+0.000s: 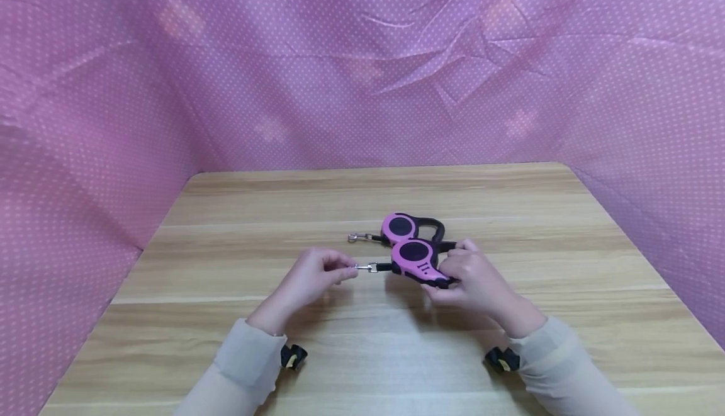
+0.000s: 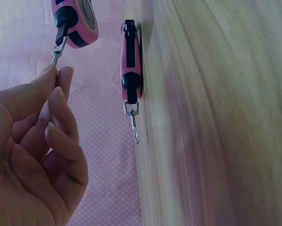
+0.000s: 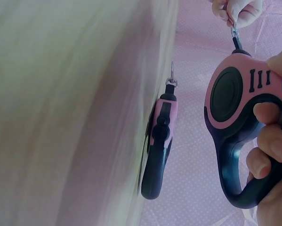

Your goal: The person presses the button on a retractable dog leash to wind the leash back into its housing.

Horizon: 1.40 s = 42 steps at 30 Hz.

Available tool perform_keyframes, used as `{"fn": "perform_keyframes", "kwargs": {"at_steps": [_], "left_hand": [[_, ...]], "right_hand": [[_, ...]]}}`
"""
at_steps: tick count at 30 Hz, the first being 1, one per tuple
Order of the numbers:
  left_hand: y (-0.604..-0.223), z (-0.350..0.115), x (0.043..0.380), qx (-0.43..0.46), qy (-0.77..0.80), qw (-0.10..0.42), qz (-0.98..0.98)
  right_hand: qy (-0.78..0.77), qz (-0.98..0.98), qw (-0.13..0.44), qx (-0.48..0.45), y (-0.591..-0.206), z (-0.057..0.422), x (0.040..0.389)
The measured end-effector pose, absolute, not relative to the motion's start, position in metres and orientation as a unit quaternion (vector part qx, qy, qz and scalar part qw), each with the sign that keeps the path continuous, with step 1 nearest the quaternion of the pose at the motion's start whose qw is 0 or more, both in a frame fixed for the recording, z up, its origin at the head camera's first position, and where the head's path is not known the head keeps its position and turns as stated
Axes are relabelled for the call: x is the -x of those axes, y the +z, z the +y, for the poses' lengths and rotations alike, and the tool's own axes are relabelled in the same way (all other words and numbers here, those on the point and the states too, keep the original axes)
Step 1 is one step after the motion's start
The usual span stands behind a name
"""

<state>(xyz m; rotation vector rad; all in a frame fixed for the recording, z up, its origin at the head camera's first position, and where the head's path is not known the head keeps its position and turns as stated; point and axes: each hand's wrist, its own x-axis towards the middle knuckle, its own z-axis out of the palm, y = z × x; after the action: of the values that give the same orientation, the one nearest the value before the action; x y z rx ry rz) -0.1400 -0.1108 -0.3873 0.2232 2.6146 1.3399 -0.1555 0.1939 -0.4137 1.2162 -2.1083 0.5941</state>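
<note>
Two pink-and-black retractable dog leashes are in view. My right hand (image 1: 478, 281) grips the looped handle of one leash (image 1: 413, 252), its fingers curled through the opening, as the right wrist view shows. Between thumb and fingertips, my left hand (image 1: 308, 281) pinches the metal snap hook (image 2: 56, 55) at that leash's front, the hook's far end hidden by the fingers. Only a short piece of black strap shows between hook and casing. The second leash (image 3: 162, 132) lies flat on the table just beyond the held one, its own hook (image 2: 134, 125) pointing left.
The light wood-grain table (image 1: 272, 202) spreads under both hands. Pink dotted cloth (image 1: 317, 89) hangs along its back and sides. A small black device (image 1: 293, 357) is strapped at the left wrist, and a similar device (image 1: 503, 360) at the right.
</note>
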Motion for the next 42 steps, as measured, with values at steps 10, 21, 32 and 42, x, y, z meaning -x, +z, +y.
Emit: {"fn": "perform_keyframes", "kwargs": {"at_steps": [10,21,32,42], "left_hand": [[-0.392,-0.114,0.138,-0.092,0.436,0.110,0.888],[-0.401,-0.123,0.140,-0.098,0.398,0.105,0.906],[-0.406,-0.125,0.139,-0.067,0.394,0.124,0.908],[-0.410,-0.127,0.139,-0.067,0.401,0.138,0.903]], "right_hand": [[0.214,-0.803,0.299,-0.469,-0.418,0.190,0.152],[0.158,-0.846,0.205,-0.466,-0.419,0.182,0.148],[0.115,-0.877,0.123,-0.449,-0.416,0.175,0.143],[0.095,-0.864,0.079,-0.488,-0.425,0.182,0.145]]}}
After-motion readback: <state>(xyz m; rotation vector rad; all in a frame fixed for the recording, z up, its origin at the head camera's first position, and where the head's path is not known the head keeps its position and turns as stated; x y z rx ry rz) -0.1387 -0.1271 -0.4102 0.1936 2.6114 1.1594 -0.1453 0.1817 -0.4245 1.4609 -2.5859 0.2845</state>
